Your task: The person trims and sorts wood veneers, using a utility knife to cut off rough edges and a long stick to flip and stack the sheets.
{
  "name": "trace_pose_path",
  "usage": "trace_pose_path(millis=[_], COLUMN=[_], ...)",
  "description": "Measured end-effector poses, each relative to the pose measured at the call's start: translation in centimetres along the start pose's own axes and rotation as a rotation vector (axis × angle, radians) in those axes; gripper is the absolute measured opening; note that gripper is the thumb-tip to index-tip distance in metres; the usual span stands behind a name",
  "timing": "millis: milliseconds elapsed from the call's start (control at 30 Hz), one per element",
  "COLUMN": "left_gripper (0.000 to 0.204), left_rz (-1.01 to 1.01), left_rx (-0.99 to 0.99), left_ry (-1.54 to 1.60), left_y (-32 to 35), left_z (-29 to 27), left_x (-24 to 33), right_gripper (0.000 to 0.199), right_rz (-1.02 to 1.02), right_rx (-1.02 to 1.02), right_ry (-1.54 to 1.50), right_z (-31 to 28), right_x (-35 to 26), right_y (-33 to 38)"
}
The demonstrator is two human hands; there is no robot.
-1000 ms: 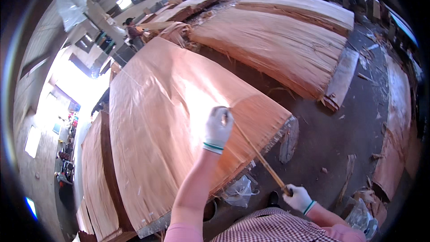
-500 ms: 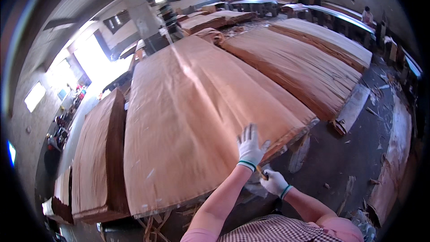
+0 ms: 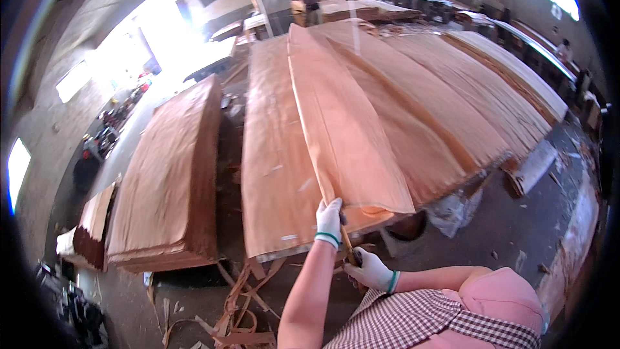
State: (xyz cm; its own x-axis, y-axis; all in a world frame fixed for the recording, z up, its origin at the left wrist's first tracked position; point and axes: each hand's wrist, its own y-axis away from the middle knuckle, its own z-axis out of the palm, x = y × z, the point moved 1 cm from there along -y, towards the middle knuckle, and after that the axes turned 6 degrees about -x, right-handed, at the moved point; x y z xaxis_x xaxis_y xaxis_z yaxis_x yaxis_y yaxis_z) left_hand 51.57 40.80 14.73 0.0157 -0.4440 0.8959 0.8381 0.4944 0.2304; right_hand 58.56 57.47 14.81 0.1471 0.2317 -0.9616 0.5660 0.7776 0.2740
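Observation:
In the middle, a long pinkish-tan wood veneer sheet (image 3: 352, 142) is raised along its left edge and folds over to the right. It lies on a broad stack of veneer sheets (image 3: 270, 181). My left hand (image 3: 329, 223), in a white glove with a green cuff band, is closed on the sheet's near left edge. Below and to the right, my gloved right hand (image 3: 372, 271) grips a slim, yellowish-brown stick-like tool (image 3: 347, 240) with a dark part at the fist. The tool's upper end reaches beside my left hand; its exact kind is unclear.
Left stands another veneer stack (image 3: 165, 174), with a smaller one (image 3: 90, 226) beyond. More stacks (image 3: 471, 77) extend right. Torn veneer strips (image 3: 242, 310) litter the floor below; clear plastic (image 3: 452, 213) lies near the stack's corner. A person (image 3: 310, 3) stands at the back.
My left hand has gone from lying spread on the veneer to gripping its edge, now lifted and folded rightward. The view has swung left. My right hand still holds the tool.

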Motion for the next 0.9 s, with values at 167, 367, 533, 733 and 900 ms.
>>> trace_pose_path(millis=[167, 367, 533, 733, 900], left_gripper=[0.008, 0.004, 0.004, 0.003, 0.004], left_rz=[0.094, 0.118, 0.168, 0.220, 0.266], left_rx=[0.176, 0.267, 0.410, 0.514, 0.387], left_ry=[0.079, 0.094, -0.009, -0.069, -0.042], left_y=[1.8, 6.9, 12.5, 18.0, 18.8], left_z=[-11.8, -26.8, -38.2, -52.3, -62.5], left_x=[5.6, 13.8, 19.8, 25.6, 31.1], right_gripper=[0.043, 0.042, 0.062, 0.058, 0.055], right_rz=[-0.335, -0.123, 0.100, 0.600, 0.949], right_rx=[-0.257, -0.825, -0.990, -0.768, -0.291], right_ry=[0.242, 0.408, 0.698, 0.526, -0.757], right_z=[8.9, 19.2, 28.3, 36.9, 31.9], right_x=[-0.8, 0.8, 7.5, 14.5, 21.2], right_y=[-5.7, -15.3, -21.5, -28.4, -36.9])
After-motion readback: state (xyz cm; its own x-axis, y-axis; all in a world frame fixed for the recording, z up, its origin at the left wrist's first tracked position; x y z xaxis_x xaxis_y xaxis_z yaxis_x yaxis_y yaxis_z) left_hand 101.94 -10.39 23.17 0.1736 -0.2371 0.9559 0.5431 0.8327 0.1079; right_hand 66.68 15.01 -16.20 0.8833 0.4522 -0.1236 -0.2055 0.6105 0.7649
